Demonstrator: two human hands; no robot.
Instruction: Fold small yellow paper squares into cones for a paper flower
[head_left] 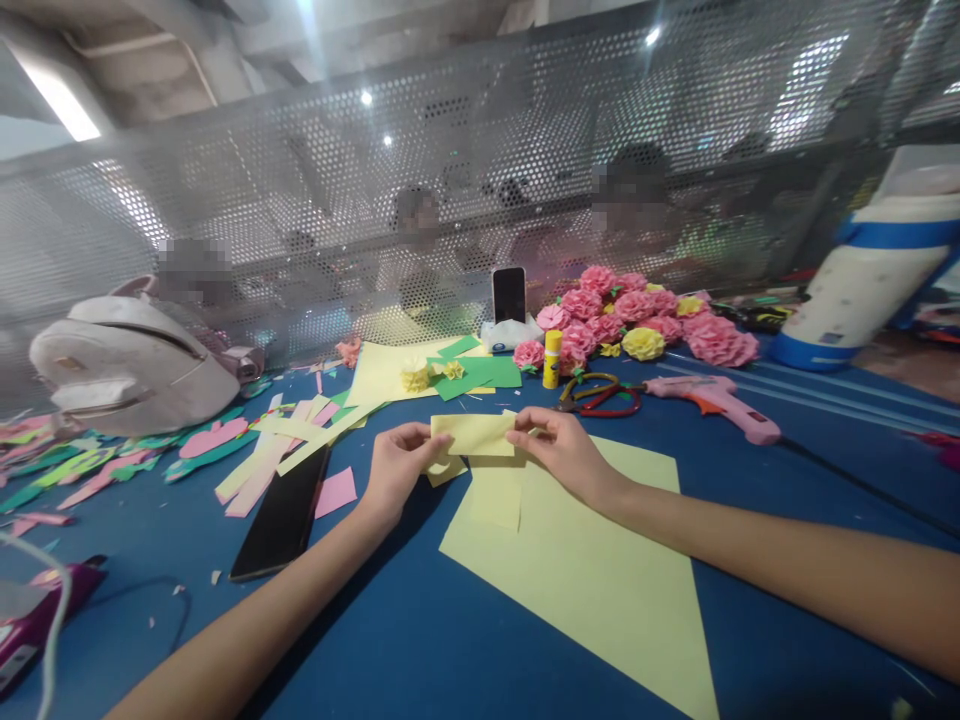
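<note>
Between my two hands a small strip of yellow paper (474, 436) is stretched out level above the table. My left hand (405, 462) pinches its left end with thumb and fingers. Its right end is pinched by my right hand (559, 450). Under the strip lies a smaller yellow paper piece (496, 495), partly over a large yellow sheet (607, 570) on the blue table. Red-handled scissors (604, 398) and a yellow glue stick (552, 360) are just beyond my right hand.
Pink and yellow paper flowers (637, 315) are heaped at the back, near a propped phone (509, 295). A pink glue gun (716, 403) with a cord lies right, by a tall bottle (862, 270). Paper scraps (247, 450), a dark phone (281, 515) and a white bag (142, 360) occupy the left.
</note>
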